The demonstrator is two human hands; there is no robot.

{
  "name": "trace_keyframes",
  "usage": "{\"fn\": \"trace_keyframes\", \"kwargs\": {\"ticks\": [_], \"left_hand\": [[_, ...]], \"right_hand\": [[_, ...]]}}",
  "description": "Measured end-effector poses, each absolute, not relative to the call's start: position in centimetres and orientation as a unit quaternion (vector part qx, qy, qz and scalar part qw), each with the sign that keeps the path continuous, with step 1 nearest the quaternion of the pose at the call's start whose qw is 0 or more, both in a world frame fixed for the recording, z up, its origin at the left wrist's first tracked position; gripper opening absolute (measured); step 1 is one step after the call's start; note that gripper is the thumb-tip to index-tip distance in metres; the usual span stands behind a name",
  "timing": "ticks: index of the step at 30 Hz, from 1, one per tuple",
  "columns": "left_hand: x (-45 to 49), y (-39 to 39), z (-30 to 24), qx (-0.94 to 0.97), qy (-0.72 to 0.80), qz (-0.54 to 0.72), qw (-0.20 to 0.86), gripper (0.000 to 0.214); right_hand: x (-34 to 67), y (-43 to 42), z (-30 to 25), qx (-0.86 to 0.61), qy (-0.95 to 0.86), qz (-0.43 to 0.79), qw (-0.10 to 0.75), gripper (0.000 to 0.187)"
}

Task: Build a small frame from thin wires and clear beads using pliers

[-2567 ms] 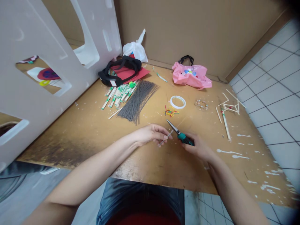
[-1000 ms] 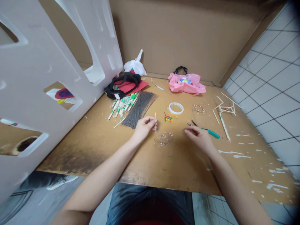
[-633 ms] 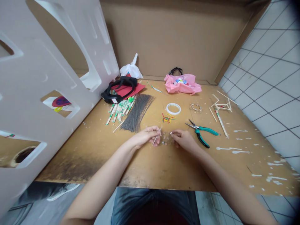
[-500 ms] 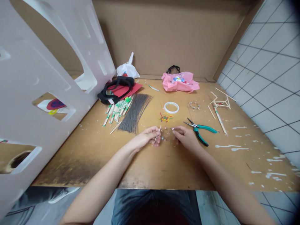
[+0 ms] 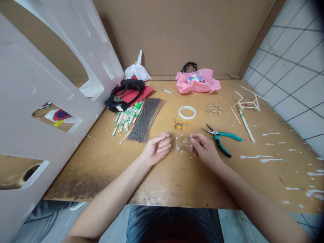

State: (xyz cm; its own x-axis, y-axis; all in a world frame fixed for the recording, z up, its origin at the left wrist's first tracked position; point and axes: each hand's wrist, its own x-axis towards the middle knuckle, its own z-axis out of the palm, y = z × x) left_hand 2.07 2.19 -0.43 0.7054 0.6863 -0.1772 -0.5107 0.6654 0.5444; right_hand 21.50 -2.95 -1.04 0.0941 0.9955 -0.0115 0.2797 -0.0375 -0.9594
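Note:
My left hand (image 5: 159,148) has its fingers closed on a thin, pale, stick-like piece (image 5: 167,132), whose tip points up; its exact kind is too small to tell. Across from it, my right hand (image 5: 204,146) pinches the edge of a loose ring of thin silvery wire with small beads (image 5: 178,147). That beaded wire spans the gap between my hands, just above or on the table. Right of my right hand lie needle-nose pliers (image 5: 219,135) with teal and black handles, jaws parted. Red, yellow and green strands (image 5: 181,124) lie just beyond the wire.
A tape roll (image 5: 187,112), another beaded wire ring (image 5: 214,109) and a stick frame (image 5: 249,105) lie farther back. Left are grey wires (image 5: 144,121), wrapped chopsticks (image 5: 129,116) and a black headset (image 5: 126,94). A pink bag (image 5: 197,81) stands behind; a white plastic panel (image 5: 63,60) borders the left.
My left hand has turned, and the thin piece now shows only above its fingers. The beaded wire appears more spread between my hands. The view has shifted slightly.

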Motion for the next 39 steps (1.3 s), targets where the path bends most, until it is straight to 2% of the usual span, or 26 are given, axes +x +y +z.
{"fn": "trace_keyframes", "kwargs": {"ticks": [4, 11, 13, 18, 22, 24, 26, 30, 33, 39], "left_hand": [[2.4, 1.7, -0.6, 0.236, 0.175, 0.318, 0.902, 0.005], [2.9, 1.3, -0.8, 0.264, 0.176, 0.298, 0.900, 0.008], [2.5, 2.0, -0.9, 0.304, 0.226, 0.308, 0.873, 0.011], [1.6, 3.1, -1.0, 0.412, 0.387, 0.395, 0.724, 0.018], [1.8, 2.6, -0.6, 0.423, 0.380, 0.384, 0.727, 0.023], [2.1, 2.0, -0.3, 0.422, 0.373, 0.363, 0.742, 0.025], [2.5, 1.3, 0.0, 0.434, 0.372, 0.349, 0.743, 0.026], [3.1, 0.3, 0.2, 0.458, 0.354, 0.345, 0.739, 0.025], [3.5, -0.1, -0.1, 0.475, 0.358, 0.367, 0.715, 0.026], [3.6, 0.0, -0.4, 0.539, 0.374, 0.369, 0.659, 0.028]], "right_hand": [[20.9, -3.4, -1.7, -0.578, -0.555, 0.395, 0.448, 0.025], [20.3, -3.8, -2.3, -0.562, -0.609, 0.409, 0.382, 0.031], [20.7, -3.5, -2.1, -0.579, -0.619, 0.390, 0.358, 0.031], [21.4, -2.8, -2.3, -0.611, -0.665, 0.327, 0.276, 0.030], [21.6, -2.7, -2.2, -0.612, -0.682, 0.318, 0.245, 0.035], [21.7, -2.8, -1.5, -0.642, -0.669, 0.269, 0.261, 0.038], [21.6, -3.1, -0.7, -0.650, -0.639, 0.272, 0.308, 0.036], [20.8, -3.8, 0.2, -0.548, -0.596, 0.450, 0.376, 0.028], [20.2, -4.0, 0.1, -0.516, -0.576, 0.509, 0.378, 0.025], [20.5, -3.7, -0.3, -0.525, -0.570, 0.511, 0.372, 0.024]]}}
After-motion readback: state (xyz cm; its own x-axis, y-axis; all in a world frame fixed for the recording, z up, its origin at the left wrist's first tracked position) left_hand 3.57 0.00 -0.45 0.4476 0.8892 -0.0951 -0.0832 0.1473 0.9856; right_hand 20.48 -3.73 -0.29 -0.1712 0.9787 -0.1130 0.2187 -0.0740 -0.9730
